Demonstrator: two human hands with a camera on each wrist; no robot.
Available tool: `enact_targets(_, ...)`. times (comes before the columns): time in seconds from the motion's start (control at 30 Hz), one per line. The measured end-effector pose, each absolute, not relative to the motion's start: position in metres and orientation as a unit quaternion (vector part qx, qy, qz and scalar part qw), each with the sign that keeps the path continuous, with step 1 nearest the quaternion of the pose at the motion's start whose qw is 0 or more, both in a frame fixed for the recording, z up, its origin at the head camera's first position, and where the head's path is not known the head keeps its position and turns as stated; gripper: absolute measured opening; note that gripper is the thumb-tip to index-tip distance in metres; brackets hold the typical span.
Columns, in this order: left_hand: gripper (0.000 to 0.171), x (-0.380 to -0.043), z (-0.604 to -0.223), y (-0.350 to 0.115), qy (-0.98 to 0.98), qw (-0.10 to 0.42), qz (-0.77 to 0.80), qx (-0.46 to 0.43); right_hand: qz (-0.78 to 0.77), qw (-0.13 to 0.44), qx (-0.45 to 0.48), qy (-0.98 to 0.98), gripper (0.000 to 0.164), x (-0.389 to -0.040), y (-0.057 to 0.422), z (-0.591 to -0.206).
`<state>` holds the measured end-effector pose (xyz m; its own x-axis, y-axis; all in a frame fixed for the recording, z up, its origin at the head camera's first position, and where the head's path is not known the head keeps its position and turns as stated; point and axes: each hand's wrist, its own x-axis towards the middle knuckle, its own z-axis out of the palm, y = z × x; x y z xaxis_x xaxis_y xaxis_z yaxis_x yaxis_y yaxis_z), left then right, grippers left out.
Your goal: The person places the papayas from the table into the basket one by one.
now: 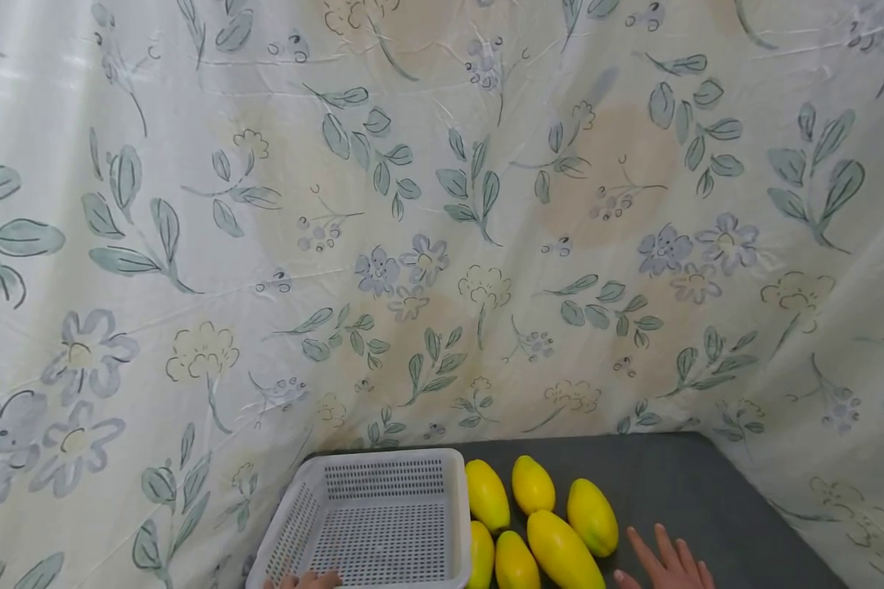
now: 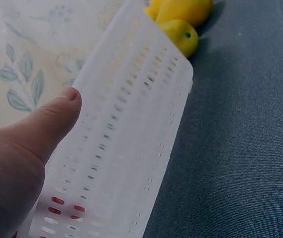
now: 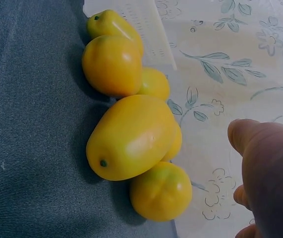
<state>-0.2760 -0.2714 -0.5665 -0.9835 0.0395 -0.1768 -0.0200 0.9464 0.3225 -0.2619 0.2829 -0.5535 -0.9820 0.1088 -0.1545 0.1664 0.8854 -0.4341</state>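
A white perforated plastic basket [image 1: 390,523] with nothing inside stands on the dark table. My left hand [image 1: 304,581] is at its near rim, largely cut off by the frame edge. In the left wrist view the thumb [image 2: 57,119] lies along the rim of the basket wall [image 2: 126,114], and reddish patches show through the holes lower down. Several yellow mangoes [image 1: 560,544] lie close together right of the basket. Just right of them my right hand [image 1: 666,563] has its fingers spread, holding nothing. In the right wrist view, its thumb [image 3: 245,136] is apart from the largest mango [image 3: 131,139].
The dark cloth-covered table [image 1: 670,466] runs on to the right of the mangoes. A floral-patterned curtain [image 1: 442,245] rises behind the table and along both sides. The left-most mangoes [image 1: 480,556] lie right against the basket's right wall.
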Motion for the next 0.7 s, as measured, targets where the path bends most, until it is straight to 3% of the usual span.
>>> enact_targets(0.37,0.052,-0.284,-0.556,-0.266,0.978,0.120,0.169,-0.025,-0.263,0.062,0.080,0.959,0.114,-0.256,0.285,-0.562)
enact_targets(0.7,0.057,-0.284,-0.556,-0.268,0.978,0.120,0.169,-0.022,-0.226,0.062,0.078,0.969,0.110,-0.262,0.280,-0.544)
